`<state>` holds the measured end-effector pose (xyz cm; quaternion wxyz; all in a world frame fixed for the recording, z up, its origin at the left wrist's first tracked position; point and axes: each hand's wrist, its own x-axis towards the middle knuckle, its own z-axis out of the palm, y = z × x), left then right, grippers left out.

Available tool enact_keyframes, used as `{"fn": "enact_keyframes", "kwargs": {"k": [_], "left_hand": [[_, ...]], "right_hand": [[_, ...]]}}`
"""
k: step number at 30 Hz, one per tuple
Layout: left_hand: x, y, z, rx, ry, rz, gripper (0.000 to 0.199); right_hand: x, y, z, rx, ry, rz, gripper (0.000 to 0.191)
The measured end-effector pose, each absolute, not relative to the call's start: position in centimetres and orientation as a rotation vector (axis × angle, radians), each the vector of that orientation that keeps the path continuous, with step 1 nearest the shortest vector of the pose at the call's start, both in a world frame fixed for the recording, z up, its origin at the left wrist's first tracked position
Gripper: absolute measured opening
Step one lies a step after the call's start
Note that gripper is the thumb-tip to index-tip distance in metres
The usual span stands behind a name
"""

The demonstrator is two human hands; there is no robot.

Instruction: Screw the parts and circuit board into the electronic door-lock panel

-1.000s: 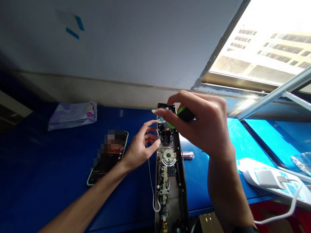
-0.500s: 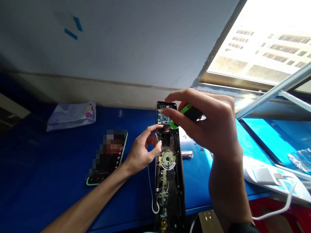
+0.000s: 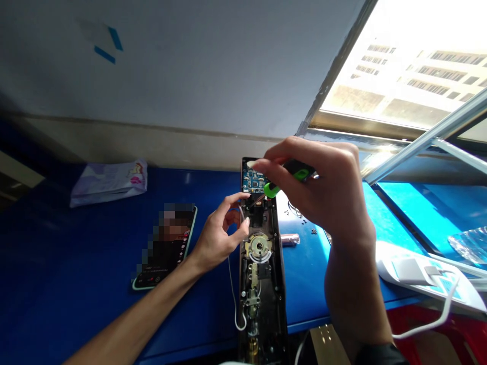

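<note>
A long black housing (image 3: 272, 284) lies lengthwise on the blue table, its inside exposed. At its far end is a blue circuit board (image 3: 254, 182); nearer is a round metal part (image 3: 259, 247). My right hand (image 3: 323, 177) is closed on a green-and-black screwdriver (image 3: 271, 190), whose shaft slants down left into the housing below the board. My left hand (image 3: 224, 230) rests at the housing's left edge, thumb and index finger curved around a thin grey cable (image 3: 231, 279) that hangs down the left side.
A phone (image 3: 167, 253) lies left of my left forearm, with a purple-white packet (image 3: 110, 182) farther back. Right of the housing are small screws (image 3: 314, 231) and a wrapped cylinder (image 3: 290, 240). A white power strip (image 3: 422, 279) with a cord and a metal frame (image 3: 426, 137) stand farther right.
The whole view has shifted slightly. My right hand has moved a little, and more of the circuit board shows beneath it. The left hand keeps nearly the same pose.
</note>
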<state>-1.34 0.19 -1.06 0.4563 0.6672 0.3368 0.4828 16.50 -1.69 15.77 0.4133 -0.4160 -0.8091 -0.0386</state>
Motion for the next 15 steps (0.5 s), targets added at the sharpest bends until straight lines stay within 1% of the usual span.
{"fn": "enact_keyframes", "kwargs": {"k": [2,3,6,9,10,11,12,14,15], "left_hand": [[-1.3,0.2,-1.1,1.647,0.836,1.199,0.048],[-1.3,0.2,-1.2,1.646,0.831,1.203,0.048],[-1.3,0.3,-1.6,1.636,0.801,1.198,0.047],[-1.3,0.4,-1.8,1.619,0.792,1.191,0.049],[-1.3,0.5,-1.7,1.616,0.794,1.189,0.049],[-1.4,0.4,-1.7,1.617,0.798,1.185,0.049],[-1.4,0.4,-1.6,1.620,0.803,1.181,0.048],[-1.4,0.3,-1.4,1.627,0.823,1.177,0.047],[-1.4,0.3,-1.4,1.630,0.833,1.179,0.047]], "right_hand": [[16.5,-1.8,15.8,-0.992,-2.062,-0.054,0.010],[16.5,-1.9,15.9,-0.978,-2.096,-0.007,0.016],[16.3,-2.6,16.3,-0.975,-2.174,0.124,0.040],[16.0,-3.0,16.6,-1.006,-2.193,0.162,0.052],[16.0,-3.0,16.7,-1.024,-2.183,0.147,0.051],[16.0,-2.9,16.6,-1.046,-2.168,0.122,0.046],[16.0,-2.8,16.5,-1.067,-2.148,0.091,0.037],[16.1,-2.4,16.3,-1.097,-2.094,0.017,0.012],[16.2,-2.2,16.2,-1.099,-2.072,-0.009,0.008]]}}
